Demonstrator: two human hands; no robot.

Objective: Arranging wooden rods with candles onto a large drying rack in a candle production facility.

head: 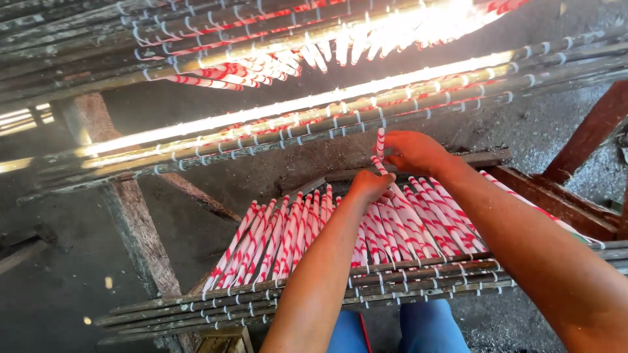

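A red-and-white striped stick (379, 145) stands nearly upright just below a long rack of bamboo rods (314, 114) fitted with white wire hooks. My right hand (413, 151) is closed around this stick from the right. My left hand (371, 184) pinches its lower end from below. Both forearms reach out over a fan of many similar striped sticks (294, 238), which lie across a near bundle of bamboo rods (307, 294).
A second rack (261, 39) at the top holds more striped sticks in bright sunlight. Wooden beams (140, 229) and a reddish frame (562, 199) cross the dark ashy ground. Blue trouser legs (425, 327) show at the bottom.
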